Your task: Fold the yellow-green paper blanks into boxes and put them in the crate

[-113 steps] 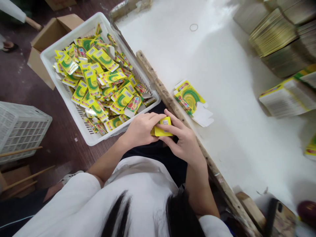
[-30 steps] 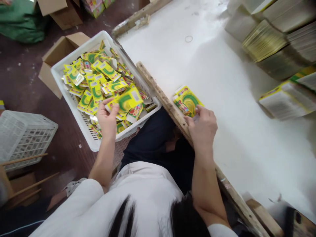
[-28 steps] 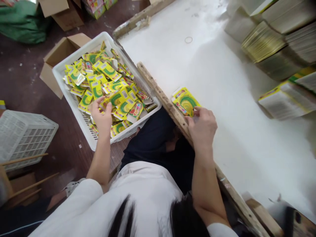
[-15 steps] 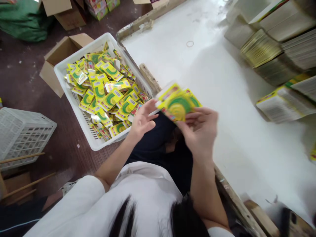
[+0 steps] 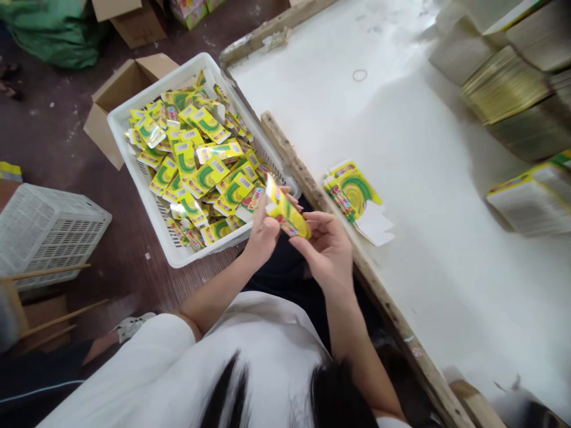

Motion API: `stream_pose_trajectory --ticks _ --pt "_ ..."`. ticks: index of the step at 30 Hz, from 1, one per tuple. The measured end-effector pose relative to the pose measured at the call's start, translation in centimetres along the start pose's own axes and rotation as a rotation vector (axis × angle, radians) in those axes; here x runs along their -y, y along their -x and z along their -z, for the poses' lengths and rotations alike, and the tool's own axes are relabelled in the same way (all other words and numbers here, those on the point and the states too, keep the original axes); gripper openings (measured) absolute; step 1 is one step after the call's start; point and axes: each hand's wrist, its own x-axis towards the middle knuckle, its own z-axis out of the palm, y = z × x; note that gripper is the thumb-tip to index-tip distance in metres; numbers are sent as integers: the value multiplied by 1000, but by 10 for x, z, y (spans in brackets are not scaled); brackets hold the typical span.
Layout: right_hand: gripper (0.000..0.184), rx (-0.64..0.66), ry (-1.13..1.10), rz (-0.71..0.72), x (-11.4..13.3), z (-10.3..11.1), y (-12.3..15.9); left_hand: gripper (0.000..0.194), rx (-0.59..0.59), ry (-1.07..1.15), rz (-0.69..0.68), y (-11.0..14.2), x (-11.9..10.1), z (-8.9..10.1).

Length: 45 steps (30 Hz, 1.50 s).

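The left hand (image 5: 263,236) and right hand (image 5: 329,248) curl partly closed round one small yellow box (image 5: 286,213). Light, even pressure along its edges should square it without creasing.

The basket (image 5: 175,261) heaped with cartons (image 5: 209,172) sits left of the desk (image 5: 428,178), cardboard box (image 5: 104,134) just beyond it, crate (image 5: 57,238) further left. Loose blanks (image 5: 352,190) lie by the desk's near edge, stacks (image 5: 508,89) way right. One carton's (image 5: 285,213) in the hands.

1 left hand (image 5: 263,235), 1 right hand (image 5: 332,252), 1 held carton (image 5: 286,212), 1 crate (image 5: 66,232), 1 rubber band (image 5: 359,81), 1 bag (image 5: 62,34), 1 basket (image 5: 176,257) of heaped cartons (image 5: 184,157), uncountable.
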Motion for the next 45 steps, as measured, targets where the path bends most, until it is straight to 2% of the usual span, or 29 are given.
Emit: stream_pose_trajectory --ticks 2,5,8,10,12,14,15,17,18,19,21,23,24,27,29,31,35,39,41,43,45 --pt "33 30 13 7 4 3 4 57 -15 12 -26 3 4 3" --pt "19 51 122 16 5 2 11 43 -140 -3 -85 4 2 7" --pt "9 -42 326 99 6 7 11 38 -113 -150 -143 4 -10 12" --pt "10 -133 536 232 10 17 6 39 -121 -302 -309 8 -26 14" --pt "14 -226 773 416 16 28 0 48 -159 -486 -547 14 -47 14" --pt "21 -224 929 587 21 35 -3 64 -66 -709 -712 18 -66 13" --pt "26 -174 957 655 22 36 -2 72 46 -824 -724 19 -73 13" --pt "35 -25 938 737 24 34 1 82 318 -1009 -612 18 -76 13" --pt "39 21 904 742 24 32 4 83 426 -1064 -513 16 -73 14" --pt "43 8 856 737 23 28 7 80 488 -1095 -411 14 -68 16" --pt "62 -148 670 649 21 22 11 70 517 -1107 -286 12 -54 18" --pt "77 -277 355 436 19 18 13 63 482 -1094 -296 14 -40 17" --pt "76 -260 184 293 18 17 12 62 480 -1089 -338 16 -35 16" --pt "58 65 -183 -150 13 17 7 59 538 -1050 -493 20 -26 12" --pt "61 206 -250 -274 8 18 1 56 546 -1015 -562 20 -23 11" --pt "72 204 -204 -258 1 20 -2 52 512 -1005 -600 17 -22 13" --pt "82 146 -38 -88 -9 17 2 58 509 -1024 -613 10 -25 19" --pt "88 184 371 209 1 10 12 57 587 -1009 -503 7 -24 23" --pt "84 209 561 293 7 9 14 57 581 -983 -485 8 -21 23" --pt "70 203 601 316 8 11 13 63 493 -983 -483 10 -18 22" --pt "60 144 530 280 4 14 10 74 324 -1024 -495 12 -17 22"
